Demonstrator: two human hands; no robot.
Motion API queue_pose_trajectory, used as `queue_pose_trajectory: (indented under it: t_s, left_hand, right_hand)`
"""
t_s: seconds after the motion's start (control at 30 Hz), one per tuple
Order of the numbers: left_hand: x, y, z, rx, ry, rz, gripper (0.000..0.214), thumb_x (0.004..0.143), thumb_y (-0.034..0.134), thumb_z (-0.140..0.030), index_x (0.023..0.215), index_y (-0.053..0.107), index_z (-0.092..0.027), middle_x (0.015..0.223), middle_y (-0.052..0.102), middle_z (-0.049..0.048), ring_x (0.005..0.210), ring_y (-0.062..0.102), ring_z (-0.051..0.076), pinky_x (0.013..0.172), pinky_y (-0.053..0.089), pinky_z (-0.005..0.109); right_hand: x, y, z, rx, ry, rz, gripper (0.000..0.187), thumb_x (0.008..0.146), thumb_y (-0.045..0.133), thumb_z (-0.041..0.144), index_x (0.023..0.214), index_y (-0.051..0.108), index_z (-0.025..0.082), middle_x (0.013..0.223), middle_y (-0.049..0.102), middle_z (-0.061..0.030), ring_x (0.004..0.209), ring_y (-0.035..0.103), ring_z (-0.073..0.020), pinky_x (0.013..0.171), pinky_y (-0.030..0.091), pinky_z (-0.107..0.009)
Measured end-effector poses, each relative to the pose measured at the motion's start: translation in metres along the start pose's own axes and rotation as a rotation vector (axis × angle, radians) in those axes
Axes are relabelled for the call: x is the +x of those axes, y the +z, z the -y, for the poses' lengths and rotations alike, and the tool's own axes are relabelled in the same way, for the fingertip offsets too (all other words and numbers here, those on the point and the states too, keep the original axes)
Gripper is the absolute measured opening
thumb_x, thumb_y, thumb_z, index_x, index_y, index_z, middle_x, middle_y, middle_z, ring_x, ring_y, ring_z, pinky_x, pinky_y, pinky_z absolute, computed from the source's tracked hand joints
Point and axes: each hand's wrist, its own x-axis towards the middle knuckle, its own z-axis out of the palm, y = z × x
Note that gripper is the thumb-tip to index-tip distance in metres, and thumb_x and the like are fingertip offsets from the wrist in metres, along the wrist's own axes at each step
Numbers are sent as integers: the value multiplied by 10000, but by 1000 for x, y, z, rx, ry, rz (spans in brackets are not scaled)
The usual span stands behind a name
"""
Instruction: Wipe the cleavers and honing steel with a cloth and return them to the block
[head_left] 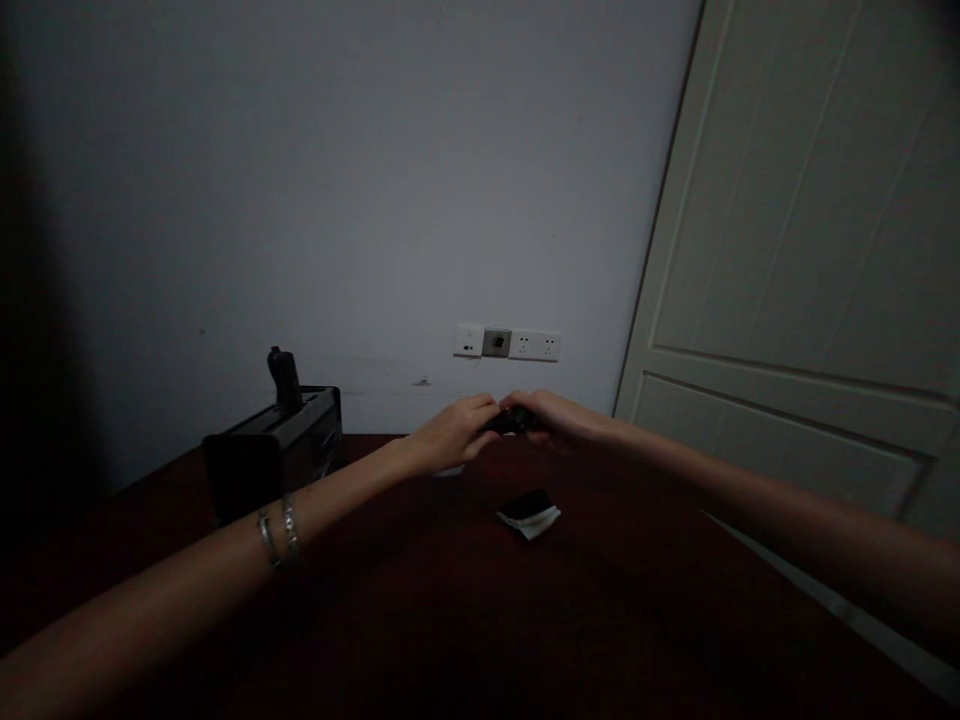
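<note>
Both arms stretch forward over a dark red table. Between my hands is a small dark object (511, 420), black and partly covered by fingers; its kind does not show in the dim light. My left hand (459, 430) is closed on its left end. From the other side, my right hand (551, 413) grips the right end. Nearer to me, below the hands, a small black flat item (529, 503) lies on a folded white cloth or tissue (536, 524). A pale flat thing (448, 471) lies partly hidden beyond my left wrist.
A black box-like stand (274, 430) is at the left, with a dark upright handle-like object (284, 378) on top. Wall sockets (534, 345) sit just beyond the hands. A pale panelled door (787, 300) rises at the right. The dark red tabletop (465, 600) spreads in front.
</note>
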Motion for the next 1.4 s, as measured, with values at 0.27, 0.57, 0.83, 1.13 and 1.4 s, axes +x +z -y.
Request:
queue_pose_trajectory:
  t_s: [0.27,0.57,0.83,1.13,1.4]
  left_hand:
    - [13,-26,-6,-162,-137,-129,109,778,592,-221,821,620,-124,816,608,54,774,555,160,720,440,306]
    - [10,-61,1,-398,-445,-271,207,731,615,-281,825,641,-99,817,652,65,771,593,166,712,458,313]
    - [1,-124,2,-459,-588,-346,228,716,629,-261,870,630,-92,866,663,79,803,612,174,767,478,340]
    - [-30,-196,20,-293,-626,-427,218,750,628,-289,857,646,-101,829,666,78,781,620,169,765,481,339]
    - [-51,-256,33,-206,-731,-637,209,803,592,-307,841,635,-106,812,654,69,786,615,151,783,463,321]
  right_hand:
    - [8,-7,14,300,-80,-6,688,857,59,601,532,467,154,305,341,31,236,215,-45,292,134,-182]
    - [38,-10,-34,378,-173,-45,656,889,135,528,503,498,142,314,405,9,243,279,-57,291,163,-186]
    - [66,57,-102,277,-159,67,668,870,153,566,493,510,146,315,394,25,250,323,-69,316,210,-192]
    - [93,132,-129,-226,-468,48,619,871,171,585,609,554,175,528,544,-23,569,562,-157,642,414,-274]
    - [127,178,-147,-480,-719,-105,453,897,251,455,943,612,185,991,618,-99,956,561,-227,892,406,-364]
